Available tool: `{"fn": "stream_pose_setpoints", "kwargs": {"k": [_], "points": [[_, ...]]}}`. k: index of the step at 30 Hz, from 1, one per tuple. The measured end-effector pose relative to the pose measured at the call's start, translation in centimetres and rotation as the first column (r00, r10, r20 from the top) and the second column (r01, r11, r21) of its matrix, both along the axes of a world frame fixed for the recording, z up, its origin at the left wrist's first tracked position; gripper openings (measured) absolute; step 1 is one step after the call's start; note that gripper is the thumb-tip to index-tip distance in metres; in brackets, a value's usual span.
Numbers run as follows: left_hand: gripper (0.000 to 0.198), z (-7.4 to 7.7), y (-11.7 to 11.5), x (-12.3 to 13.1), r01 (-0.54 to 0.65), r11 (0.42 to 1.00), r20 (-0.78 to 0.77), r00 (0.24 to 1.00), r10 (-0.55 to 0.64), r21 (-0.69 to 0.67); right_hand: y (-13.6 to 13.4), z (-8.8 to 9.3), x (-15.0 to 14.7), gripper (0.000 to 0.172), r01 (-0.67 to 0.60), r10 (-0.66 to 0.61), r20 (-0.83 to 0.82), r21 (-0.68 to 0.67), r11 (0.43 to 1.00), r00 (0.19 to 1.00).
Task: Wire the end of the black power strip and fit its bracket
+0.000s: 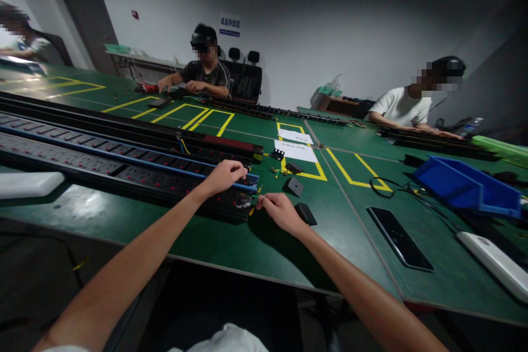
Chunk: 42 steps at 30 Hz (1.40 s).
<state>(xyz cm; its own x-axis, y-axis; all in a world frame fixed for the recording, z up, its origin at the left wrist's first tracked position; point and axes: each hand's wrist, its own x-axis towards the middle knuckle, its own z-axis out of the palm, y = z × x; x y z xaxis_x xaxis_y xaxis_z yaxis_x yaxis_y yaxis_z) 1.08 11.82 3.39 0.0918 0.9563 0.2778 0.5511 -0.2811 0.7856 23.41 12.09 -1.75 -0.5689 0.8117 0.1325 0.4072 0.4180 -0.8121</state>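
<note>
A long black power strip [124, 168] with several sockets and a blue stripe lies across the green table [247, 247]. My left hand [225, 175] rests curled on its right end, fingers closed over the top. My right hand [279, 210] sits just past the strip's end, fingers pinched on small wires that stick out there. Small black end caps [306, 213] [294, 186] lie next to my right hand.
More black strips [136, 129] lie behind. White papers [295, 150], a blue bin [468, 184], a phone [399, 236] and a white bar [493, 264] lie to the right. A white block [28, 183] sits at left. Three other people work at the far sides.
</note>
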Motion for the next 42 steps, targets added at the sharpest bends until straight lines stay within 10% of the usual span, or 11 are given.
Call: {"fn": "stream_pose_setpoints", "kwargs": {"k": [13,24,42], "points": [[0.031,0.0,0.0,0.0,0.009,1.000,-0.004,1.000,-0.009,0.012,-0.6,0.3,1.0,0.037,-0.134,-0.088,0.355,0.554,0.822,0.931],[0.032,-0.4,0.2,-0.1,0.012,1.000,-0.006,1.000,-0.012,0.023,-0.8,0.9,1.0,0.032,-0.283,-0.162,0.503,0.691,0.666,0.849],[0.031,0.0,-0.3,0.0,0.021,1.000,-0.019,1.000,-0.021,0.021,-1.3,1.8,1.2,0.031,-0.155,-0.175,0.467,0.586,0.795,0.867]]}}
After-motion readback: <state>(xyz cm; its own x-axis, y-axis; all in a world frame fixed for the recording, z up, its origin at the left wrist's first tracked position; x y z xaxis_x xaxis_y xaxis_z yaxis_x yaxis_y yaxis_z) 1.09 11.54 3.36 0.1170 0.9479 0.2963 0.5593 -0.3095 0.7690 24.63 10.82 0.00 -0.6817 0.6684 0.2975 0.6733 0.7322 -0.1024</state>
